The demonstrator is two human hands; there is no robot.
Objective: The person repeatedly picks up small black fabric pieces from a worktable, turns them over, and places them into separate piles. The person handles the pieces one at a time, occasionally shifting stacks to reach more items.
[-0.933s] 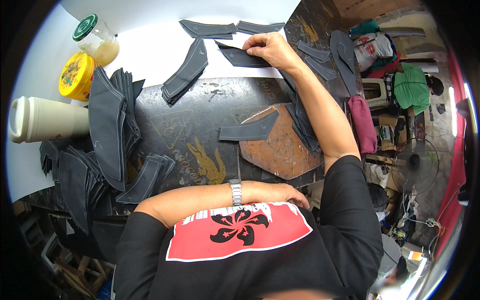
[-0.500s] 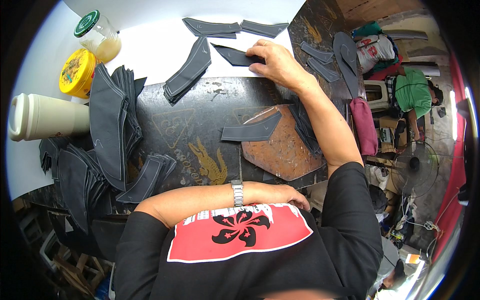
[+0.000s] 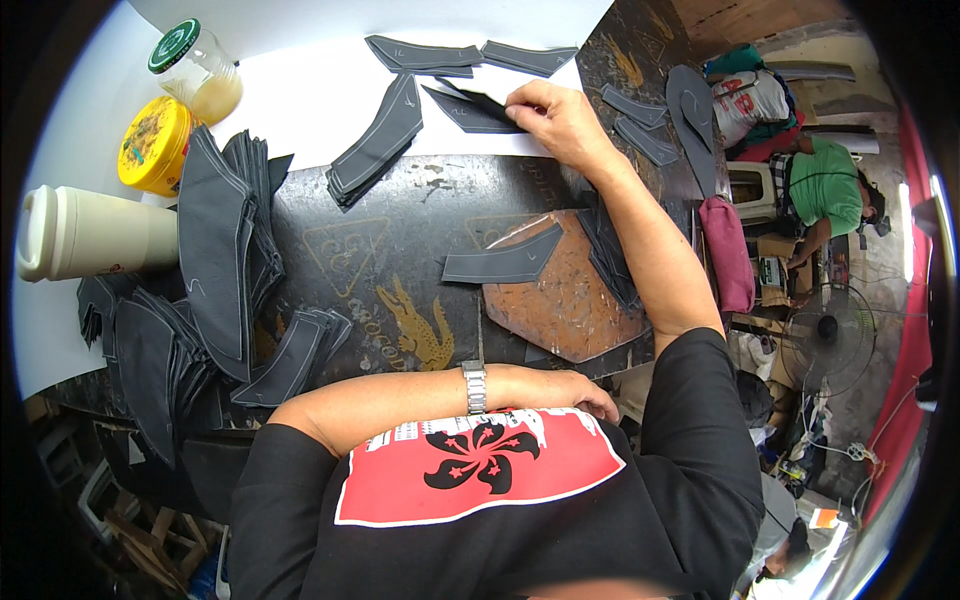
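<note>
At the far side of the table, my right hand (image 3: 562, 122) pinches the edge of a thin black leather-like piece (image 3: 484, 100), whose near end is raised. Beneath it lies a matching flat piece (image 3: 468, 114) with pale marked outlines, on the white sheet (image 3: 300, 130). My left forearm, with a metal watch (image 3: 474, 386), lies across in front of my chest. My left hand (image 3: 578, 388) hangs at the table's near edge; its fingers bend down and are partly hidden. Close to the right hand are more cut pieces (image 3: 528, 57) and a curved stack (image 3: 378, 140).
Stacks of dark cut pieces (image 3: 215, 260) fill the left side, beside a pale tumbler (image 3: 100, 234), a yellow tub (image 3: 155, 147) and a glass jar (image 3: 208, 80). A worn brown board (image 3: 570, 310) carries one piece (image 3: 500, 260). At right are a pink pouch (image 3: 728, 255), a fan (image 3: 828, 328) and a person in green (image 3: 828, 185).
My right hand has drawn back slightly to the right, lifting the top black piece by its edge off the one below. My left arm stays where it was.
</note>
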